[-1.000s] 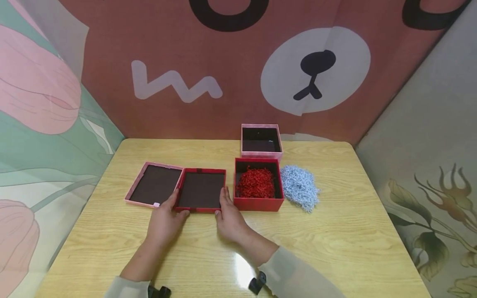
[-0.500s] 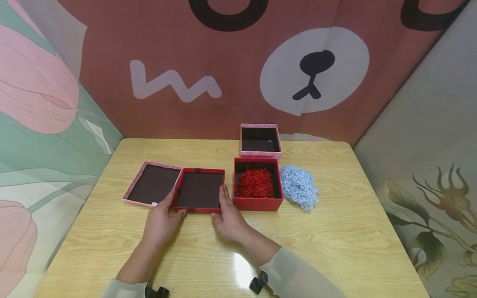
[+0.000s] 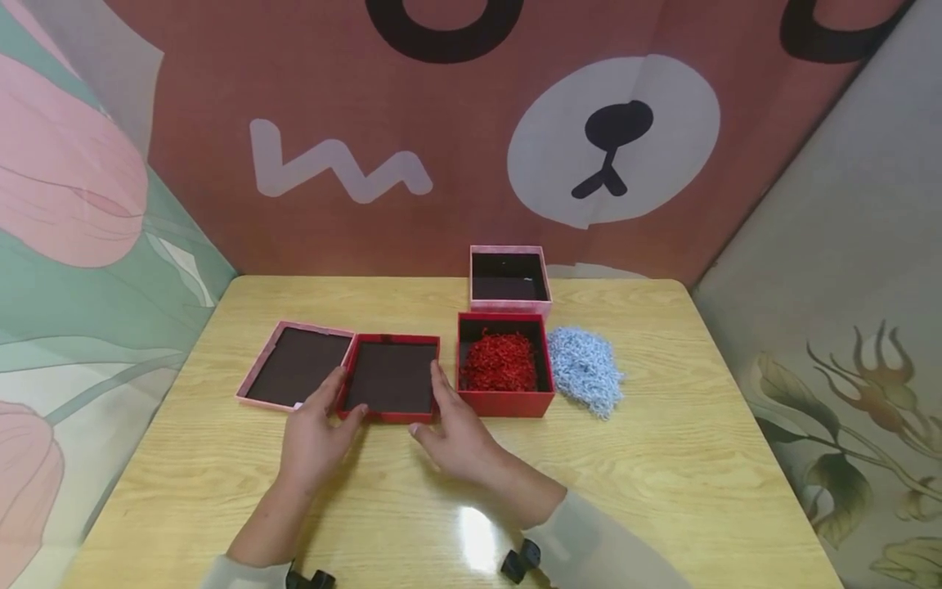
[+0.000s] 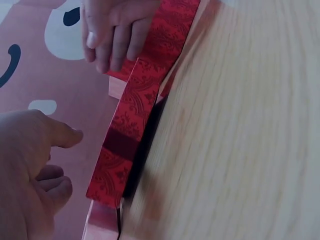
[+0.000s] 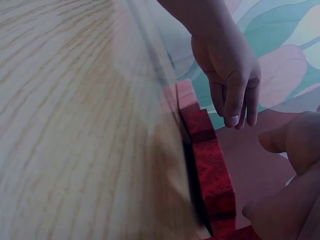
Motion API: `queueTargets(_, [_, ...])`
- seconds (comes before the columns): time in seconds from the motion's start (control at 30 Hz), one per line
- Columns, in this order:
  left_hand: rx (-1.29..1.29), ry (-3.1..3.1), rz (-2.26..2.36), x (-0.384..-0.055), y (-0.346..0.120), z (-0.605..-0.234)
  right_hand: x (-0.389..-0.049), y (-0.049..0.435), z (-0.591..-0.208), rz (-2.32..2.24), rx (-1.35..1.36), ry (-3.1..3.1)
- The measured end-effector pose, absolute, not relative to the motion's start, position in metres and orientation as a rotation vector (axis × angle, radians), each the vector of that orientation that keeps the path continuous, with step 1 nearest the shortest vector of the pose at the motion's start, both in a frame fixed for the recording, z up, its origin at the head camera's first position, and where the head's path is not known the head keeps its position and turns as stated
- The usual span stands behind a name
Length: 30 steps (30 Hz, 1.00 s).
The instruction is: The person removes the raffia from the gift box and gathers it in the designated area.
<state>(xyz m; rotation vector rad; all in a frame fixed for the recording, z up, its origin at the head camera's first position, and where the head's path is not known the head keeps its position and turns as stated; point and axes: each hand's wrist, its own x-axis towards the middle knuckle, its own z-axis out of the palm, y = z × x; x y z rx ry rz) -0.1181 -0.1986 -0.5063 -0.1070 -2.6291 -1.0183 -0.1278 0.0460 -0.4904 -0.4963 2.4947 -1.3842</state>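
A red box lid with a dark inside lies hollow side up on the table; both wrist views show its patterned red side. Over its left front corner hovers my left hand, thumb and fingers spread, holding nothing. My right hand is at the lid's right front corner, fingers extended and thumb apart from the edge. Whether any fingertip still touches the lid, I cannot tell. A pink box lid lies against its left side, partly behind my left hand. Right of the red lid stands a red box with red paper shreds inside.
Behind the red box is a pink box with a dark inside. A heap of pale blue paper shreds lies on the wooden table, touching the red box's right side. Printed walls border the table's back and sides.
Both thumbs have come off the red lid's front edge, and the hands have loosened from it. The lid stays in place on the table; the head view has shifted slightly.
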Motion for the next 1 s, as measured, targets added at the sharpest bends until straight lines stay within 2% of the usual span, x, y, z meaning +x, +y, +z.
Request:
queueTargets(0.43, [-0.160, -2.509, -1.158, -0.124, -0.181, -0.502, -0.128, 0.067, -0.471, -1.587, -0.619, 2.352])
queueTargets(1.0, [-0.372, -2.438, -1.374, -0.141, -0.136, -0.497, -0.144, 0.104, -0.455, -1.800, -0.696, 2.331])
